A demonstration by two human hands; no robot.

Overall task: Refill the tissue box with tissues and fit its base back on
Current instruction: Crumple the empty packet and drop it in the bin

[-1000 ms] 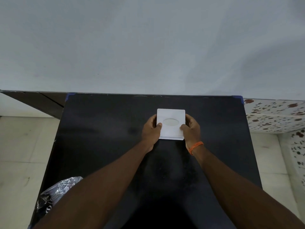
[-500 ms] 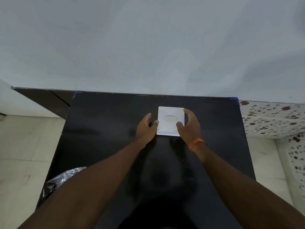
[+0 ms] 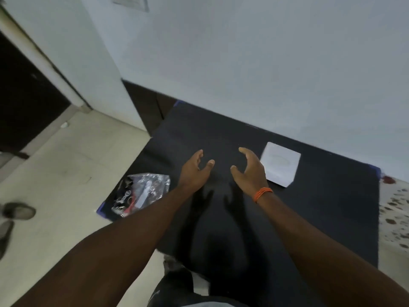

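Note:
The white square tissue box [image 3: 279, 166] with an oval opening on top rests on the black table [image 3: 321, 218], toward its far right. My right hand [image 3: 249, 171], with an orange band at the wrist, hovers just left of the box, fingers spread and holding nothing. My left hand [image 3: 194, 170] floats over the table further left, also spread and empty. Neither hand touches the box.
A crinkled clear plastic bag [image 3: 141, 192] with dark and red contents lies at the table's near left corner. A white wall runs behind the table. Pale floor tiles and shoes [image 3: 18, 210] lie to the left, a dark doorway [image 3: 24, 103] beyond.
Both hands have let go of the tissue box and drawn away to its left. The view has swung left, so the box now sits to the right and the bag shows fully.

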